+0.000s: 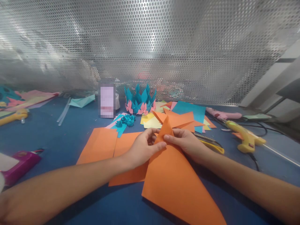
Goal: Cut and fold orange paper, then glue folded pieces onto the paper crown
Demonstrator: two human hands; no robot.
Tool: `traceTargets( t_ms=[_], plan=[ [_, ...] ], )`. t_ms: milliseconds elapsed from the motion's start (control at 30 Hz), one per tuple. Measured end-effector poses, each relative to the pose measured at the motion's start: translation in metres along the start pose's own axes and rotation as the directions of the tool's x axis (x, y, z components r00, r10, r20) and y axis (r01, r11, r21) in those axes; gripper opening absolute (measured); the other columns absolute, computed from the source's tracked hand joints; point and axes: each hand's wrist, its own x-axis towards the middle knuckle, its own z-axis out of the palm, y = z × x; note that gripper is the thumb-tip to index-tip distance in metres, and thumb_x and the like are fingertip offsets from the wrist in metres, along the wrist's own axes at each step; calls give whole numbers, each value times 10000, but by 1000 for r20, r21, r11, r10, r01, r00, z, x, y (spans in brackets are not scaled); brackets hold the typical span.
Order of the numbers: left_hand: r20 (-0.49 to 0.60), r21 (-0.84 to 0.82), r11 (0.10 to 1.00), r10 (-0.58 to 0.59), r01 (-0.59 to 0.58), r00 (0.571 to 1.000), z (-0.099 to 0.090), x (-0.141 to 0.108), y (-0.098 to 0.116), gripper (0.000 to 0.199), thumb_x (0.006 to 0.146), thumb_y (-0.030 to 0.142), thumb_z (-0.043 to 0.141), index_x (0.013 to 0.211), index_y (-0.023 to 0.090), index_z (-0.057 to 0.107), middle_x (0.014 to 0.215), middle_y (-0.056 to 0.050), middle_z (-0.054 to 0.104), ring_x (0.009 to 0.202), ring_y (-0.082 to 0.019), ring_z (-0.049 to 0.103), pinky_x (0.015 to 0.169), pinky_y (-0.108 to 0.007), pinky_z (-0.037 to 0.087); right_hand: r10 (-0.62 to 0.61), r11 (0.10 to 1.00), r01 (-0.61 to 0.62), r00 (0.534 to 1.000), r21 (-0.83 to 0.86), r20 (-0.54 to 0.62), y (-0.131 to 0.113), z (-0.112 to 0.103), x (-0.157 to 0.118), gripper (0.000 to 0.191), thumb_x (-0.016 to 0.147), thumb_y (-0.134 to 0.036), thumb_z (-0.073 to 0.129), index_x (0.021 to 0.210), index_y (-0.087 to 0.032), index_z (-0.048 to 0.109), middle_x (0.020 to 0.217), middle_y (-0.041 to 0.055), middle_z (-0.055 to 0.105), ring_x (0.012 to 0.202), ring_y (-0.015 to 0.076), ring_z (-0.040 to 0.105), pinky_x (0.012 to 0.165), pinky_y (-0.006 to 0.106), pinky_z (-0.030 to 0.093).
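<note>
A large orange paper (173, 181), folded to a point at its top, slopes toward the camera over the blue table. My left hand (142, 147) pinches its left side near the point, thumb on the front face. From the right, my right hand (187, 142) grips the same paper, its thumb close to the left one. The fingers behind the paper are partly hidden. Beneath and left of it lie more orange sheets (100, 143). Just behind my hands are folded orange pieces (185, 118).
A blue paper crown (140, 98) with pink flowers stands behind, near small blue folded pieces (126, 120). Yellow glue gun (246, 137), pink glue gun (222, 114) and cables lie right. Yellow-handled scissors (212, 146) are by my right wrist. A magenta object (22, 165) sits left.
</note>
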Motion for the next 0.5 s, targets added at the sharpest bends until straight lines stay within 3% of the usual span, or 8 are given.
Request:
traceTargets(
  t_ms=[500],
  plan=[
    [54,-62,998,29,-26,998,2,-1,-2,384,779,321,629,1124,160,579,975,-78,652,866,-196,627,773,-338,500,-41,999,41,999,-12,-26,1,2,-1,291,661,-401,754,854,-193,692,775,28,722,668,179,670,640,297,516]
  ],
)
